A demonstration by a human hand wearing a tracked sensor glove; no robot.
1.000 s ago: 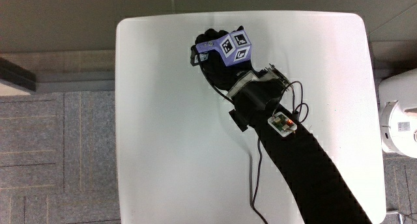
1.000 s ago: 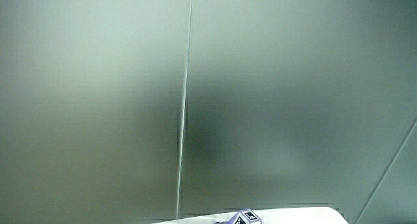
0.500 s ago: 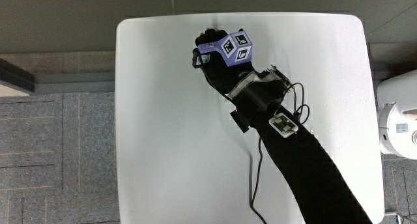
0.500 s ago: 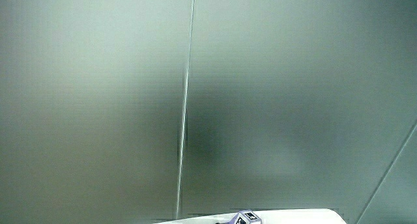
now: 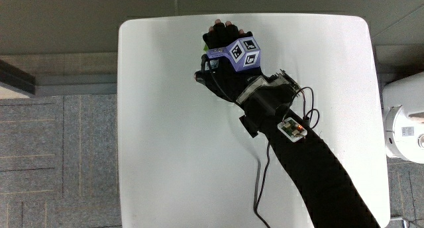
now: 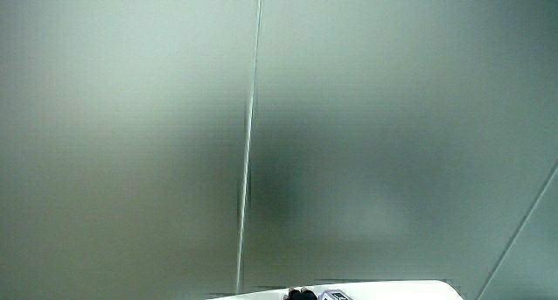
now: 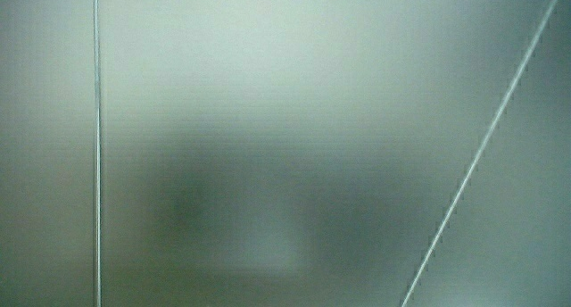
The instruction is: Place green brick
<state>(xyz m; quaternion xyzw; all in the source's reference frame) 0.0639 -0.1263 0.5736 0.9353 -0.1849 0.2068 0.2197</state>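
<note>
We see the hand [image 5: 224, 56] over the counter [image 5: 165, 122] near its edge farthest from the person. A sliver of green brick [image 5: 205, 50] shows under its curled fingers, which appear to grip it. Both side views show mostly pale wall.

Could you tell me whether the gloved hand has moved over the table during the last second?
Yes. In the main view the hand has reached farther from the person, its fingertips closer to the table edge there.
</note>
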